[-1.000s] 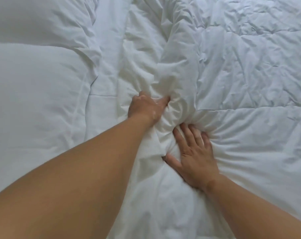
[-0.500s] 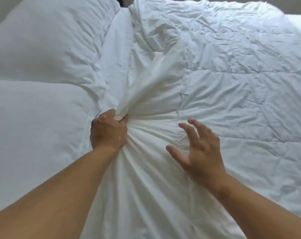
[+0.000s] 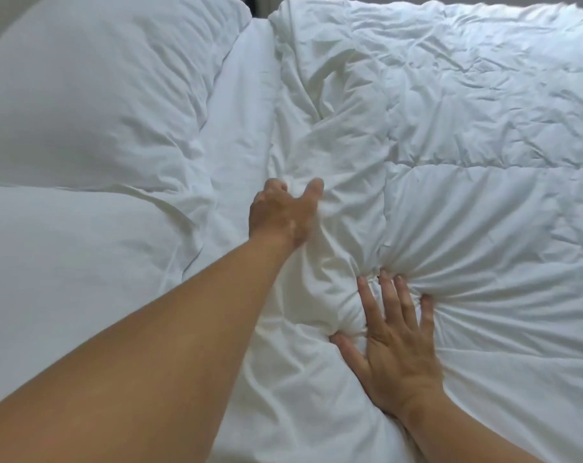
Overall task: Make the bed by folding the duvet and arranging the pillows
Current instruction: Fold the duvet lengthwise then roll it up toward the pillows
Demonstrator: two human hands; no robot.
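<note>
Bed, seen from its side, 5 items.

1. Crumpled white quilted duvet (image 3: 467,135): covers the centre and right of the bed. Its left edge is bunched into a thick ridge running from the far end down toward the person. Stitched seams divide it into puffy panels.

2. Plump white fabric far pillow (image 3: 93,95): lies at the upper left, creased along its right side.

3. Smooth white fabric near pillow (image 3: 66,269): lies at the lower left, touching the far pillow along a shallow seam.

4. Flat white bed sheet (image 3: 243,105): shows as a bare strip between the 2 pillows and the duvet's ridge.

5. Hands, 2, bare arms reaching in from the lower edge.
- Left hand (image 3: 281,215): at the ridge, beside the sheet strip. Its fingers curl into the duvet and clutch a fold, with the thumb stretched out over the cloth.
- Right hand (image 3: 397,342): lies palm down on the duvet, nearer the person. Its fingers (image 3: 392,295) are straight and spread, the tips sunk in, and creases fan out from them to the right.
</note>
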